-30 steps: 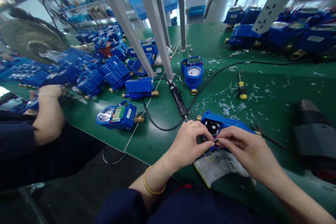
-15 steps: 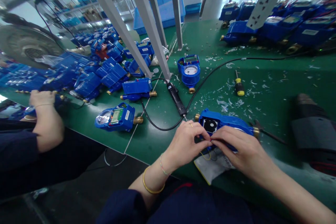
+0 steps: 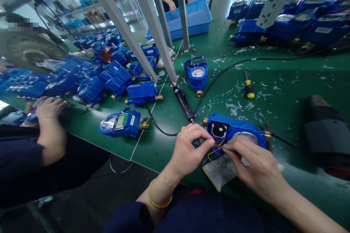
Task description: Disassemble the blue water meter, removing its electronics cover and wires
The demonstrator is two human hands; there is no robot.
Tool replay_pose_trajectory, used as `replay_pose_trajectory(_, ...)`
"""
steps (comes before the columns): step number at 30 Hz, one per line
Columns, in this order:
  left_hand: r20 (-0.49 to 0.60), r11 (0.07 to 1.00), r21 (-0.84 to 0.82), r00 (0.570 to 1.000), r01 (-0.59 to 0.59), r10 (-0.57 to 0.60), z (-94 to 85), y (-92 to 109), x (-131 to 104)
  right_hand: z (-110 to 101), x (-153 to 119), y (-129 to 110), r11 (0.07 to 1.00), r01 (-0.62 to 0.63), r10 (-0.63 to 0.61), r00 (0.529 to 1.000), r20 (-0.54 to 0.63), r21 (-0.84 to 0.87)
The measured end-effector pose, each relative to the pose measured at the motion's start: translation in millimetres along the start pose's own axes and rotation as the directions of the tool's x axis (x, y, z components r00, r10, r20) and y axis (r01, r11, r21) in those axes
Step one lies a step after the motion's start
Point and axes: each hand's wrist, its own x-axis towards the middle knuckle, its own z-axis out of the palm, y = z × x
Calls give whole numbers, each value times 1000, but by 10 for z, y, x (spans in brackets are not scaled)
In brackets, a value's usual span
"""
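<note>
A blue water meter (image 3: 232, 122) with brass ends lies on the green bench in front of me, its box open on a black inside. Thin coloured wires (image 3: 212, 156) come out of the box. My left hand (image 3: 191, 149) pinches near these wires at the box's near left side; its fingertips hide what they grip. My right hand (image 3: 253, 162) pinches a thin wire between thumb and forefinger, over the near side of the meter. Under the wires lies a grey-white bag (image 3: 220, 173) with a yellow edge.
A black electric screwdriver (image 3: 183, 102) with its cable lies ahead. A yellow-black screwdriver (image 3: 248, 88), a heat gun (image 3: 325, 131) and plastic scraps lie right. More meters (image 3: 121, 122) stand left. Another person's hand (image 3: 50, 108) works at far left; someone stands behind a blue crate (image 3: 197, 18).
My hands have moved slightly apart, showing more of the wires and the meter dial. At the back, the blue crate has shifted right and a person's hands have come into view.
</note>
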Motion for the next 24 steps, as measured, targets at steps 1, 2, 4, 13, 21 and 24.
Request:
replay_pose_trajectory(1,-36,1000,-9,999,30,-31,-24,-9,0,15,-20,-19,997,-65,65,998,-2,36)
replay_pose_trajectory(2,-47,998,-3,997,57,-57,-50,-17,-1,32,-41,-35,990,-122,122,993,2,67)
replay_pose_trajectory(4,-2,995,41,996,88,-88,-96,-27,-8,64,-78,-57,975,-191,191,981,10,109)
replay_pose_trajectory(13,158,984,166,986,-70,43,66,-41,-140,46,-84,-78,950,-272,269,962,38,154)
replay_pose_trajectory(21,101,982,179,994,-52,34,220,-72,-146,9,-100,-60,980,-161,164,986,-17,120)
replay_pose_trajectory(24,71,998,38,996,52,-55,197,-45,-119,41,-148,-31,997,4,-11,996,-84,-82)
